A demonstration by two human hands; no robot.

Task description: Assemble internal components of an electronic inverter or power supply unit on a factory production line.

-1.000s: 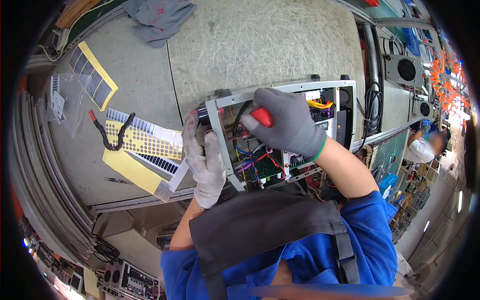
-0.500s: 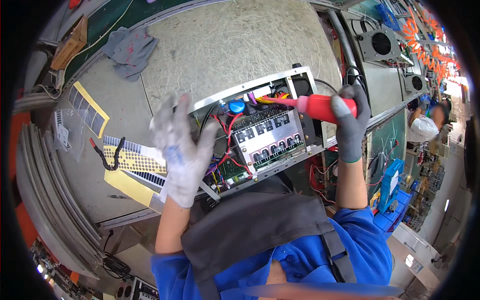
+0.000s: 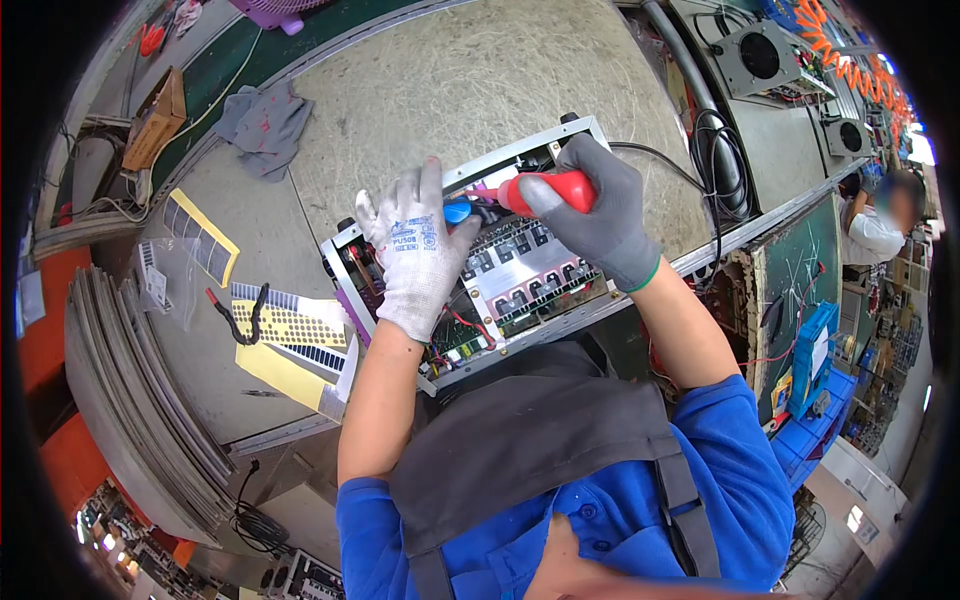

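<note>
Before me lies an open metal equipment chassis [image 3: 515,355] with a circuit board, coloured wires and a silver plate [image 3: 528,270] carrying rows of black parts. My gloved right hand [image 3: 612,215] is wrapped round a red squeeze bottle [image 3: 562,192], its thin nozzle pointing left into the chassis by the far rail. Over the chassis's left part rests my gloved left hand [image 3: 410,245], fingers stretched out toward the far rail and thumb apart. Beside that thumb is a round blue component [image 3: 457,211]. The nozzle's very tip is hard to make out near it.
Label sheets [image 3: 290,320], a short black cable [image 3: 240,320] and a clear plastic bag [image 3: 170,280] lie left on the bench. A grey cloth [image 3: 265,130] sits farther back. Fan units [image 3: 760,55], coiled black cable [image 3: 720,165] and another person [image 3: 880,230] are at right.
My right hand has brought the red bottle left and deeper over the chassis. My left hand has moved right, from the chassis's left end onto it, near the blue component.
</note>
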